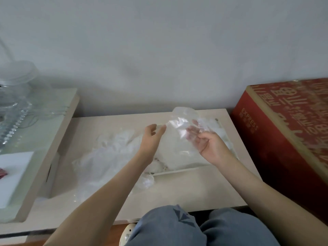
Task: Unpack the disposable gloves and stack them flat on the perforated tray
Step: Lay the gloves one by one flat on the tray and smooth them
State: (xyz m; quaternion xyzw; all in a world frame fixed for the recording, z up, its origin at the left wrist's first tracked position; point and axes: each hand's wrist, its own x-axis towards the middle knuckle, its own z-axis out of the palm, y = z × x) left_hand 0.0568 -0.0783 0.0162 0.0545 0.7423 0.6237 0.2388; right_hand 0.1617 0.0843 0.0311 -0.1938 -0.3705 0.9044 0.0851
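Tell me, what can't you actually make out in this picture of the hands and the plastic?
Head view only:
- Perforated tray: its holes are hidden under clear gloves; only the near rim shows.
- Glove between the left hand and right hand: too transparent to trace its outline.
- Glove pile: count unreadable, blurred together.
- Red box: cut off by the right edge.

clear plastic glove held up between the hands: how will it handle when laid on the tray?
The thin clear plastic glove sags between the left hand and right hand, so it is likely floppy. It looks very light and may drift or crease.
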